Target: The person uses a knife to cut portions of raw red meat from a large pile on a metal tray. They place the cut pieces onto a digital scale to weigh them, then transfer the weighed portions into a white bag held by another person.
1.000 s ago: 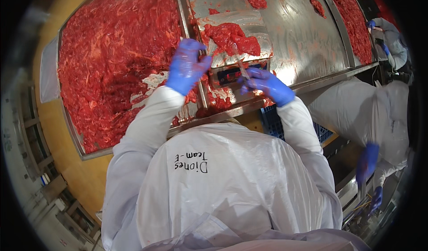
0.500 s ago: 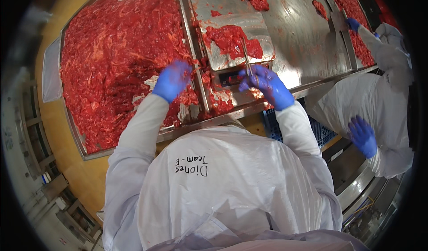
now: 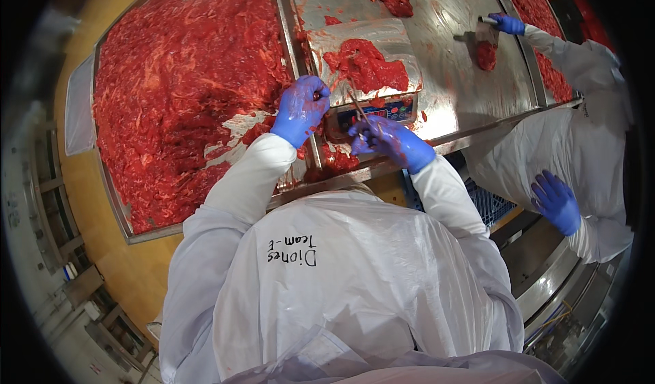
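My left hand (image 3: 300, 111), in a blue glove, is at the steel divider (image 3: 290, 36) between the meat bin and the scale area. Its fingers are curled, with a small dark red piece of meat (image 3: 316, 96) showing between them. In my right hand (image 3: 396, 144) is a thin metal tool (image 3: 356, 103) that looks like scissors, its tip pointing up and left at the scale's near edge. A larger piece of red meat (image 3: 368, 66) lies on the steel scale plate (image 3: 327, 43). Just beyond my right fingers is the scale's display (image 3: 379, 113).
Trimmed meat (image 3: 184, 97) fills the wide bin on the left. Loose pieces (image 3: 390, 0) lie on the steel table (image 3: 443, 77). At right, a co-worker's gloved hand (image 3: 508, 23) holds a flat-bladed tool over another piece; their other hand (image 3: 556, 203) hangs lower.
My left hand has moved right, from over the bin to the divider. My right hand has drawn slightly left and down; the tool has left the meat. The co-worker's tool has moved left.
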The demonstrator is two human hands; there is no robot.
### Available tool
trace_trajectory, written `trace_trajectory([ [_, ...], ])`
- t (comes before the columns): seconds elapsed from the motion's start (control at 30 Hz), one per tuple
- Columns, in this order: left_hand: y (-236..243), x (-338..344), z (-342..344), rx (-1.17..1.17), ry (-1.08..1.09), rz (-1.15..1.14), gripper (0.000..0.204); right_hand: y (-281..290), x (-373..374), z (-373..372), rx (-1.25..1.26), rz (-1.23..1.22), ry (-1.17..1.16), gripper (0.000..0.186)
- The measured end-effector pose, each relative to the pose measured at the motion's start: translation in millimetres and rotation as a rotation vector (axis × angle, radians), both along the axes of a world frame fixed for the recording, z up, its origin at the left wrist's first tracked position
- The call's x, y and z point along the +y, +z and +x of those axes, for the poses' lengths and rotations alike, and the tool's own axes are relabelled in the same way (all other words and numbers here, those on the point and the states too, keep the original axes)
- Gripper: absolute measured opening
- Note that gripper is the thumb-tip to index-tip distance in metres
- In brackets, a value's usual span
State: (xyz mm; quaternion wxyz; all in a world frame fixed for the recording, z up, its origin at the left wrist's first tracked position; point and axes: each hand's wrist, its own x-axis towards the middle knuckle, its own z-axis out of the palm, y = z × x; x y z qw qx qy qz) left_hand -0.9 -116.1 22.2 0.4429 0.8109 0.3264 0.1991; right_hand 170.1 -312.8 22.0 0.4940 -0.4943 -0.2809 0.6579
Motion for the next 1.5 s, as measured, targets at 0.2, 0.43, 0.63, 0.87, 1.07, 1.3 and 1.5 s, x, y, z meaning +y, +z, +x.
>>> trace_trajectory([
  [0.2,-3,13,-47,0.195,-0.291,-0.113,0.01,-14,51,-25,0.296,-0.136,-0.157,0.03],
  [0.43,-21,27,-60,0.095,-0.155,0.055,0.014,-10,35,-18,0.203,-0.025,-0.04,0.047],
  [0.63,-2,31,21,-0.075,-0.099,0.414,0.013,7,35,-23,0.325,-0.034,-0.156,0.062],
  [0.87,-8,20,16,0.044,-0.208,0.349,0.011,-2,53,-5,0.447,0.005,-0.224,0.022],
  [1.07,-8,5,-8,0.062,-0.266,0.365,0.006,1,70,-1,0.562,0.062,-0.249,0.026],
  [1.3,-89,60,-124,0.291,-0.076,0.362,0.018,-39,32,-39,0.254,-0.356,0.28,0.029],
  [1.5,-53,87,-164,0.348,0.201,0.33,0.039,-13,-56,13,-0.024,-0.083,0.128,0.031],
])
